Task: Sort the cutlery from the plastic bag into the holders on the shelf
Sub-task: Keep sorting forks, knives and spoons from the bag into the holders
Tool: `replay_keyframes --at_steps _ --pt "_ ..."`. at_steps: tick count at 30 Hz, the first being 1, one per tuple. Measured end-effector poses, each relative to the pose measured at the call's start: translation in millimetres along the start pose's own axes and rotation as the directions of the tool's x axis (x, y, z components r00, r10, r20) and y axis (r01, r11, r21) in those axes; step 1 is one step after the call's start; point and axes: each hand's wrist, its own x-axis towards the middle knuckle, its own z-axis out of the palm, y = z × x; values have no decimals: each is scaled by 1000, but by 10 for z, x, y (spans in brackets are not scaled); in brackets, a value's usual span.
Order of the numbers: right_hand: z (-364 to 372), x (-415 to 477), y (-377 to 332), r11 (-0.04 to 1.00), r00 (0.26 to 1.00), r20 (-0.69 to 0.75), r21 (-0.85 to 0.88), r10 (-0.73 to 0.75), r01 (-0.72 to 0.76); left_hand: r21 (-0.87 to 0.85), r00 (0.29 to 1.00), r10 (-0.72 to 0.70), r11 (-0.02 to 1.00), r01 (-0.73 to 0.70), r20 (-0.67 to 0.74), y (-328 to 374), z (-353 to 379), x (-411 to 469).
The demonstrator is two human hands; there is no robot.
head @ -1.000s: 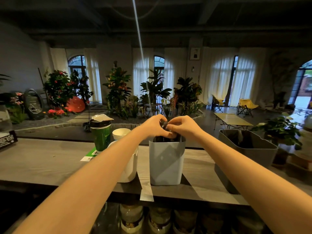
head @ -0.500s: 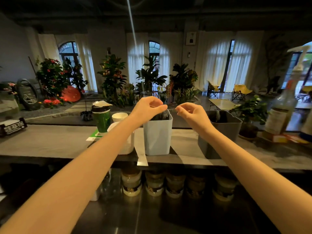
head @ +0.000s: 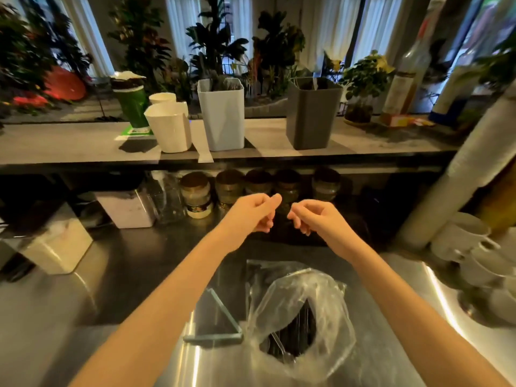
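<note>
my left hand (head: 252,212) and right hand (head: 315,216) side by side above the counter (head: 83,297), fingers loosely curled, holding nothing, open plastic bag (head: 301,317) of dark cutlery (head: 296,331) below my wrists, pale holder (head: 222,114) and grey holder (head: 311,113) upright on the shelf (head: 69,141)

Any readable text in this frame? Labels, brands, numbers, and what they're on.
None can be read.
Tall bottle on the shelf, right: pale label, print blurred.
Jar under the shelf: dark band with a label, too small and blurred.
Green cup: no legible print; the green-and-white paper under it is blurred.
White, light blue and grey holders: plain, no marking visible.
</note>
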Motion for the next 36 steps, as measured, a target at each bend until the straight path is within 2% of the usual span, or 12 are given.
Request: replay_keyframes --at_steps 3,5,7,10,13,16,19,23,28,30,31,36 --pt "-47 -420 355 992 972 199 6 126 -130 -36 944 -190 978 207 269 -439 234 -308" --pt "-36 -616 582 978 941 270 -26 205 -206 80 838 -336 939 336 431 -703 381 -447" --pt "-11 -747 782 954 911 285 -93 300 -285 230 740 -471 882 411 481 -940 531 -516" --pt "6 -857 1069 881 840 274 -227 468 -416 455 687 -599 788 415 411 -1293 730 -498" --pt "22 -901 1325 811 783 245 -310 572 -496 485 692 -643 743 461 327 -1547 843 -442" --pt "40 -906 1534 767 750 206 -328 628 -552 467 740 -618 754 462 266 -1650 893 -388" --pt "37 -873 1740 714 721 129 -335 681 -614 570 799 -573 723 389 183 -1739 893 -296" --pt "12 -848 1918 718 728 102 -304 678 -626 557 798 -598 688 464 75 -1923 914 -213" --pt "-4 -850 2045 738 740 160 -355 653 -574 579 746 -662 637 509 72 -1926 1079 -168" --pt "27 -864 2059 750 740 203 -366 642 -551 578 758 -652 630 519 30 -2027 1170 -69" --pt "40 -873 2065 757 733 228 -345 641 -555 521 736 -677 629 576 4 -2124 1229 -15" --pt "9 -921 2098 766 700 312 -304 642 -567 613 729 -668 516 598 -150 -2189 1334 -57"
